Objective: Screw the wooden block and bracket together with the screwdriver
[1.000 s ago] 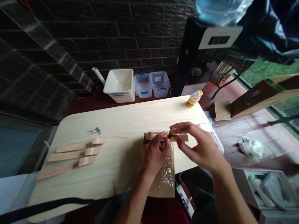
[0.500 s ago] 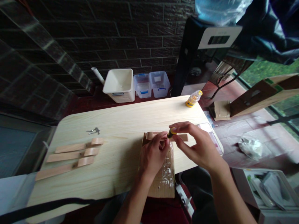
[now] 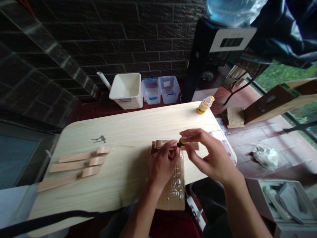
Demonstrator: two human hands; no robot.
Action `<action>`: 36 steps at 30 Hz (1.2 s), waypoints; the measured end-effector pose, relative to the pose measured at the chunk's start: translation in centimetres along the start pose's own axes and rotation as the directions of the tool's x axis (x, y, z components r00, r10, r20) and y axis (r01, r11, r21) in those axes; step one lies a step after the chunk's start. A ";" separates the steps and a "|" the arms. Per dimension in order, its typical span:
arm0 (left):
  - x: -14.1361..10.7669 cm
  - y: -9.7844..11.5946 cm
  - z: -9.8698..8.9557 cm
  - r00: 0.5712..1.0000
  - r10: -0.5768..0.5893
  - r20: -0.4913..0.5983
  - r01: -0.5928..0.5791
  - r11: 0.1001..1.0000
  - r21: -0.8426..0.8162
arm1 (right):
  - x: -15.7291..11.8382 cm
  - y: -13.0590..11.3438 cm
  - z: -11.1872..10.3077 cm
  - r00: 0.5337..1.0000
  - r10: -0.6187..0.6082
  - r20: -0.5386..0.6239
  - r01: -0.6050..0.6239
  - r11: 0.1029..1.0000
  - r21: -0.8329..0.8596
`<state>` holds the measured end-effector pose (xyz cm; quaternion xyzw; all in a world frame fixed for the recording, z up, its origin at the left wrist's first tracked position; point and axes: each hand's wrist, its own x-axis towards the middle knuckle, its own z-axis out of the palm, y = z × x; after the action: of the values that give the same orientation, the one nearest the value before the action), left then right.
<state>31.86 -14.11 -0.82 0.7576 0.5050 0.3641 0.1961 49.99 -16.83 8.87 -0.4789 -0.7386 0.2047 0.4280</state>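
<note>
My right hand [image 3: 210, 155] has its thumb and fingers around the handle of a short yellow-and-black screwdriver [image 3: 182, 142], with the index finger lifted off it. My left hand [image 3: 164, 162] is closed in a pinch at the screwdriver's lower end; what its fingertips hold is hidden. Under both hands, a flat tan strip [image 3: 194, 146] with a curled end lies across the top of a cardboard block [image 3: 173, 198] wrapped partly in clear film. The screwdriver's tip is out of sight behind the left fingers.
Three similar tan strips [image 3: 71, 166] with curled ends lie on the left of the pale wooden table [image 3: 123, 129]. Small metal pieces [image 3: 100, 138] are above them. A clear bottle with a yellow base [image 3: 205, 105] stands at the far right, a phone [image 3: 224, 145] at the right edge.
My right index finger has lifted slightly and the thumb has loosened from the screwdriver handle. The left hand and the strip have stayed put.
</note>
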 end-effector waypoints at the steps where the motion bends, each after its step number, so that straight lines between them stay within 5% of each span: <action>1: 0.0 0.0 0.0 1.000 0.003 -0.001 -0.003 1.000 0.001 | 0.0 0.0 0.0 1.000 0.001 0.001 -0.001 1.000 0.004; 36: -0.2 -0.1 -0.1 0.999 -0.019 0.030 0.019 1.000 0.000 | -0.1 0.9 0.4 1.000 0.000 -0.025 0.001 0.999 0.045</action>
<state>31.67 -14.26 -0.88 0.7580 0.5094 0.3508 0.2072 50.20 -16.41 7.97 -0.4715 -0.7285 0.2154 0.4479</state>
